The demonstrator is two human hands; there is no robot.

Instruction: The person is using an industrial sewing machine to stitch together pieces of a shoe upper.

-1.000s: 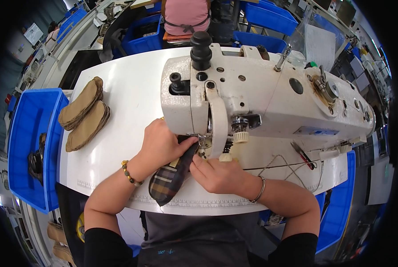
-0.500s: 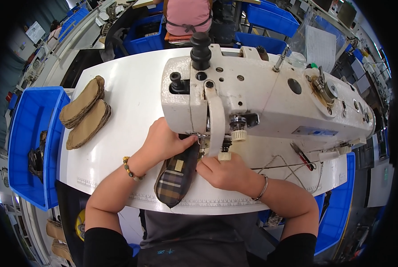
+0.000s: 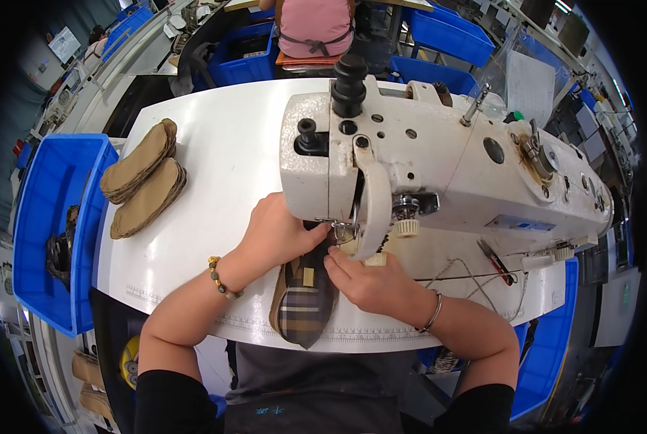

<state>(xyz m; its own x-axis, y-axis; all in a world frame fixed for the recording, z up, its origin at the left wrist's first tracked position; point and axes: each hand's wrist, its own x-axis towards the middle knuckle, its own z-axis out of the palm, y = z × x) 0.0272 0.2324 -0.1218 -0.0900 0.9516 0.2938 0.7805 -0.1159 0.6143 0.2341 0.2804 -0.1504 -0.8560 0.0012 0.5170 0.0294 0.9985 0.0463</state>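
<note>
A dark plaid slipper upper (image 3: 306, 307) with a small yellowish label lies under the head of a white sewing machine (image 3: 439, 163). A tan insole edge shows along its left side. My left hand (image 3: 276, 228) presses on the left of its far end, thumb close to the presser foot (image 3: 344, 231). From the right, my right hand (image 3: 367, 278) pinches the slipper's edge just below the needle area. The far tip of the slipper is hidden beneath the machine head and my fingers.
Two stacks of tan insoles (image 3: 150, 195) lie on the white table (image 3: 215, 137) at left, beside a blue bin (image 3: 56, 239) with dark pieces. Red-handled snips (image 3: 497, 262) and loose cord (image 3: 475, 278) lie at right. A person in pink (image 3: 315, 25) sits beyond the table.
The view has shifted, so the machine appears farther right. The slipper has turned, showing more of its left tan edge. My right fingers are closer to its edge.
</note>
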